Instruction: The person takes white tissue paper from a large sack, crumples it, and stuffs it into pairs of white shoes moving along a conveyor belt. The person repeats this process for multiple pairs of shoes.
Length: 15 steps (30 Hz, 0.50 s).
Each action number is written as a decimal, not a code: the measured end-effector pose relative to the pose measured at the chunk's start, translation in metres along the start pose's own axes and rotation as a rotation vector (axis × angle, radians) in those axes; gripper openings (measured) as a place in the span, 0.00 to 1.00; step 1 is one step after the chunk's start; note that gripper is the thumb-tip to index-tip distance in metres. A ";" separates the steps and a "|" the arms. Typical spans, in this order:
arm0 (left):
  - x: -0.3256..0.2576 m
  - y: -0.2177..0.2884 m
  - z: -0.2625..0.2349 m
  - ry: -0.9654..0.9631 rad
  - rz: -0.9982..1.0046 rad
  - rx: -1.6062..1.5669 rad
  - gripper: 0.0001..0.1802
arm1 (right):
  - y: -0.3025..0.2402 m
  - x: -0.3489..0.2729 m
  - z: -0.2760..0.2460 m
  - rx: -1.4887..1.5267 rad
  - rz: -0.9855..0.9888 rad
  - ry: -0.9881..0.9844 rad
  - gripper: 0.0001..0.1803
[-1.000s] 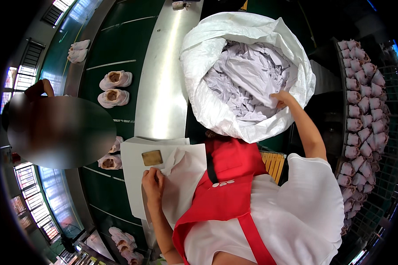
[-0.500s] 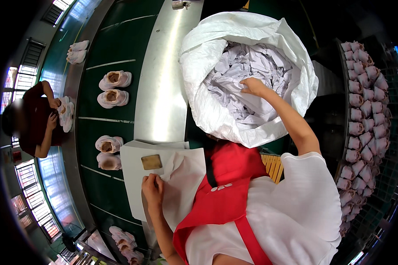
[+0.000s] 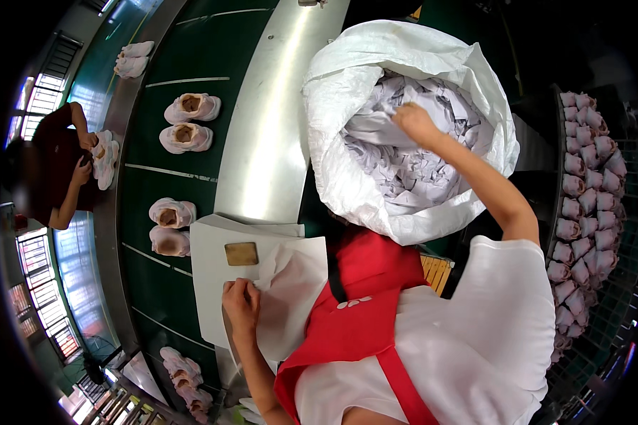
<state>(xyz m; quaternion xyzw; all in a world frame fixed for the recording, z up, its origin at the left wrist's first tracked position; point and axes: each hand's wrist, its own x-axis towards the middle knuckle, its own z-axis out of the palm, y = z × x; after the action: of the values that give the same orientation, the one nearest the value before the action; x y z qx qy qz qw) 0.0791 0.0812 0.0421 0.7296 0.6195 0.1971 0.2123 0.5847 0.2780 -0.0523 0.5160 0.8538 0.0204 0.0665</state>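
My right hand (image 3: 416,125) reaches into a big white woven sack (image 3: 333,152) full of crumpled white paper (image 3: 411,173). Its fingers are closed on a smoother piece of that paper near the top of the heap, slightly blurred. To the lower left, my left hand (image 3: 242,304) rests on a stack of white paper sheets (image 3: 211,265), fingers bunched together; what they pinch, if anything, is hidden. Beside it lies a partly creased white sheet (image 3: 290,283). A brass-coloured rectangular block (image 3: 242,253) sits on the stack just beyond my left fingers.
A steel table (image 3: 266,142) runs along the left of the sack. Beyond it, a green conveyor belt (image 3: 145,234) carries pairs of pale shoes (image 3: 186,138). Across the belt a person (image 3: 57,166) handles shoes. A rack of many pale shoes (image 3: 581,205) stands at right.
My right hand has moved farther toward the sack's far side with the paper. My left hand stays beside the block. The view has turned slightly, and the shoes on the belt appear farther up.
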 end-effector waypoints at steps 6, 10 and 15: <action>0.008 0.002 -0.018 0.017 0.095 0.044 0.03 | -0.063 -0.048 -0.015 0.656 0.531 0.273 0.34; 0.009 0.013 -0.056 0.067 0.198 0.089 0.07 | -0.031 -0.049 -0.065 0.932 0.803 0.352 0.26; 0.003 0.045 -0.092 -0.011 0.496 -0.010 0.09 | -0.103 -0.007 -0.197 0.861 0.392 0.597 0.15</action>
<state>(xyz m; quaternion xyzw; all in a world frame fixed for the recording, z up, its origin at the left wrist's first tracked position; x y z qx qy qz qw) 0.0658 0.0840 0.1441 0.8593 0.4192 0.2423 0.1646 0.4705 0.2307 0.1330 0.6174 0.6549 -0.1729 -0.4001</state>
